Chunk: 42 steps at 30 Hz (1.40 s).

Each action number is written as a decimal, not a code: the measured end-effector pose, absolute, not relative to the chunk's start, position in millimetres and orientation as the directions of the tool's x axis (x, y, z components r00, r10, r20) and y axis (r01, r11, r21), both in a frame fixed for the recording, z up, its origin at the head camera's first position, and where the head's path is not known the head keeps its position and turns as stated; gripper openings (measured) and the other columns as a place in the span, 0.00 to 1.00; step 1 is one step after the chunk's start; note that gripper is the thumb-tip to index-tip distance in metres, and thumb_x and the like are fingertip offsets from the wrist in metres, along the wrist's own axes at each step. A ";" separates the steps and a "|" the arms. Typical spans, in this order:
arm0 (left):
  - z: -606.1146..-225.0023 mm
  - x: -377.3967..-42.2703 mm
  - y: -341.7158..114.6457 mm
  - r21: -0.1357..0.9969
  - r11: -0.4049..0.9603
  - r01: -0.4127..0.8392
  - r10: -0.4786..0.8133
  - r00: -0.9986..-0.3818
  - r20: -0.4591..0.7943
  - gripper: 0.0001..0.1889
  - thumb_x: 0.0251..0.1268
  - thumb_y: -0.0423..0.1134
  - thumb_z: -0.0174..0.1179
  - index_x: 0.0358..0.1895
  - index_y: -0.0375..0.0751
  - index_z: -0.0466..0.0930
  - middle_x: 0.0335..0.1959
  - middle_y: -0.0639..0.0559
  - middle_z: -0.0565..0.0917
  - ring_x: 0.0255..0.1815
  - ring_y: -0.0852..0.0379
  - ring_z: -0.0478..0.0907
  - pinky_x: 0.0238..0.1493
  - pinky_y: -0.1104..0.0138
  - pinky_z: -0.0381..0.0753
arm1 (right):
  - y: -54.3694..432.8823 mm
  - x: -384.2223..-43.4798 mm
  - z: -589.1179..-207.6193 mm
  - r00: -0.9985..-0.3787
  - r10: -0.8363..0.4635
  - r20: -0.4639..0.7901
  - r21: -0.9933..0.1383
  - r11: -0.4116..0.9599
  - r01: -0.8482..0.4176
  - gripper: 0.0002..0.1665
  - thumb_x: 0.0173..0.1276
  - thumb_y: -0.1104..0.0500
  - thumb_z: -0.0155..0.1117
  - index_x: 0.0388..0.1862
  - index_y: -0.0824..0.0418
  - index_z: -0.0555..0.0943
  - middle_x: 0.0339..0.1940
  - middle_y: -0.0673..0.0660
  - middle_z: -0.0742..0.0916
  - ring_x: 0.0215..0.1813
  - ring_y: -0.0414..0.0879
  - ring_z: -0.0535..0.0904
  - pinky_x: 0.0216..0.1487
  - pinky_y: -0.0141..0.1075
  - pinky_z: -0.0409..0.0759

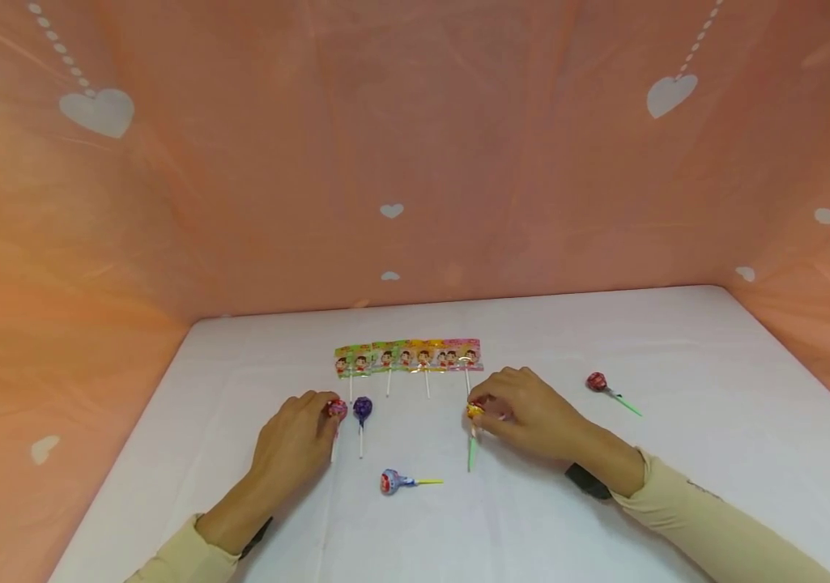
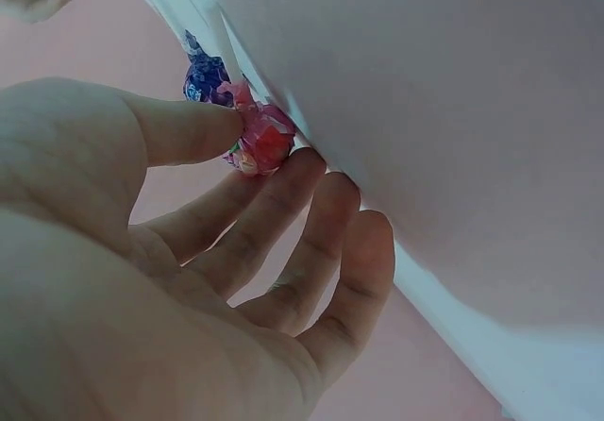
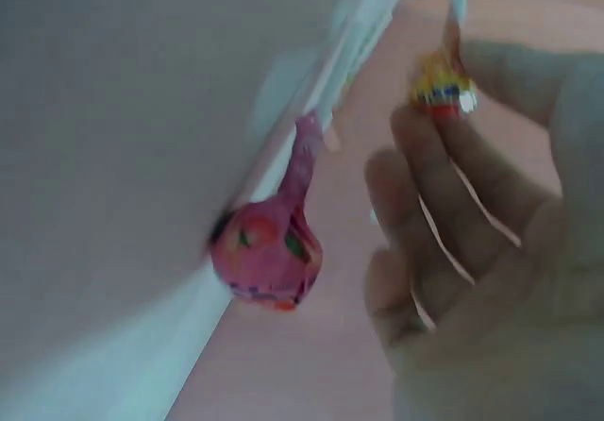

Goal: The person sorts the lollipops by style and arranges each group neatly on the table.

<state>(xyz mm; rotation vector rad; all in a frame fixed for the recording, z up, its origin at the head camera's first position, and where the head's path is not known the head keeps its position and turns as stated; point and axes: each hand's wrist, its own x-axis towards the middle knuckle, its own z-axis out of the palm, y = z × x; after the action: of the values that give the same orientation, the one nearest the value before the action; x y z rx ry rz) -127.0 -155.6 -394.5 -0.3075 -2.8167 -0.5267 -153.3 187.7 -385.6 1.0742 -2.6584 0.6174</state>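
My left hand (image 1: 294, 437) pinches a pink-wrapped lollipop (image 2: 264, 140) by its ball, between thumb and fingers. Its white stick points toward the near edge. Just right of it lies a purple lollipop (image 1: 363, 408) on a white stick. My right hand (image 1: 531, 413) holds a yellow-wrapped lollipop (image 3: 442, 86) by the ball, its green stick pointing toward the near side. Below that hand, in the right wrist view, a pink-wrapped lollipop (image 3: 269, 251) shows close up; the hand mostly hides that area from the head camera.
Several flat lollipops in printed wrappers (image 1: 423, 355) form a row across the back, white sticks toward the near side. A blue-and-white lollipop (image 1: 389, 482) with a yellow stick lies in front. A red lollipop (image 1: 597, 381) lies at right on the white table (image 1: 713, 486). Orange cloth (image 1: 458, 162) surrounds the table.
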 end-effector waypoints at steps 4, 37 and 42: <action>-395.2 -127.6 -154.8 0.323 0.915 0.243 0.153 -0.948 0.279 0.13 0.63 0.35 0.64 0.49 0.37 0.84 0.44 0.46 0.87 0.42 0.47 0.81 0.42 0.53 0.82 | 186.2 -152.3 -380.5 -0.717 -0.596 0.361 -0.205 0.700 -0.685 0.13 0.64 0.49 0.70 0.46 0.49 0.84 0.42 0.42 0.86 0.48 0.39 0.78 0.54 0.39 0.72; -394.7 -126.3 -154.7 0.323 0.915 0.243 0.153 -0.947 0.282 0.13 0.63 0.35 0.64 0.50 0.38 0.84 0.45 0.46 0.87 0.42 0.48 0.81 0.40 0.53 0.82 | 143.9 -143.7 -380.0 -0.822 -0.506 0.260 -0.410 0.713 -0.568 0.15 0.68 0.45 0.66 0.50 0.48 0.83 0.46 0.43 0.86 0.51 0.41 0.79 0.60 0.43 0.76; -395.0 -127.0 -155.0 0.324 0.914 0.244 0.154 -0.948 0.280 0.13 0.63 0.35 0.64 0.50 0.38 0.83 0.44 0.46 0.86 0.42 0.48 0.80 0.40 0.53 0.82 | 140.6 -151.6 -378.8 -0.812 -0.523 0.259 -0.430 0.690 -0.582 0.14 0.68 0.47 0.67 0.49 0.50 0.83 0.46 0.45 0.86 0.51 0.42 0.80 0.61 0.44 0.76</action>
<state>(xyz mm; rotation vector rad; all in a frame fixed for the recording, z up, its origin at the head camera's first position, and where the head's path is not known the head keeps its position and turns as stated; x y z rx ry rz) -127.0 -155.0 -395.0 -0.2988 -2.8272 -0.5245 -151.6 140.6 -378.8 0.9123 -2.7801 0.7687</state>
